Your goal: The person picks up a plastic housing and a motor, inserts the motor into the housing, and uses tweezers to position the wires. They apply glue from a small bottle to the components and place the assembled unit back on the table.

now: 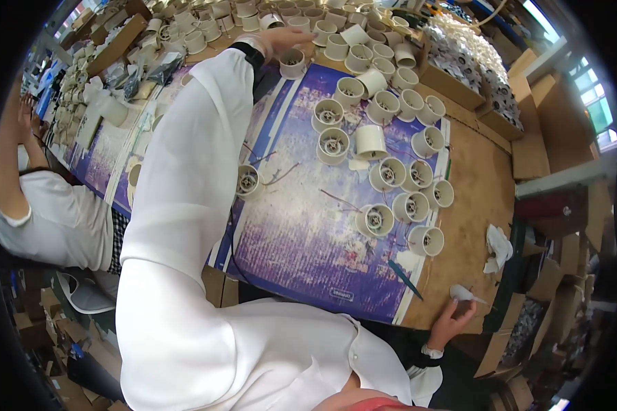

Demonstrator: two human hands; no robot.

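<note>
My left hand (286, 41) reaches across the table to the far side, fingers stretched out among white round cup-shaped housings. One such cup (292, 64), with metal parts inside, stands just below the fingers; whether they touch it cannot be made out. At the near right corner my right hand (448, 323) has its fingers curled around a small white bottle with a pointed nozzle (462, 293), its tip toward the right. Several more cups (371, 142) stand or lie on the purple printed sheet, some with thin wires sticking out.
A dark green blade-like tool (406, 279) lies near the sheet's right edge. Crumpled white paper (498, 248) rests on the brown board. Boxes of small white parts (459, 65) stand at the back right. Another person (55, 212) sits at left. Massed cups (308, 15) fill the back.
</note>
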